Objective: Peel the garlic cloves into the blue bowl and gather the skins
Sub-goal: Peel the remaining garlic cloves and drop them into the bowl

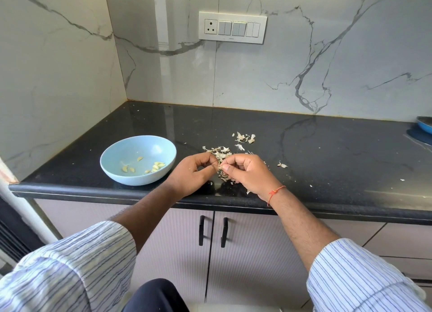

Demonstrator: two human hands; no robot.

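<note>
Black counter [327, 148], both hands [219, 171] pinching garlic clove [220, 168], blue bowl [131, 148]

The black counter [327, 152] ran wall to wall, glossy and speckled. On its left, near the front edge, sat the blue bowl [131, 175], peeled cloves [156, 166] inside. Right of it, loose garlic skins [221, 153] lay scattered mid-counter, a smaller clump of skins [245, 137] farther back, stray flakes [282, 165] off right. At the far right edge, a blue dish [424, 124] peeked in.
</note>
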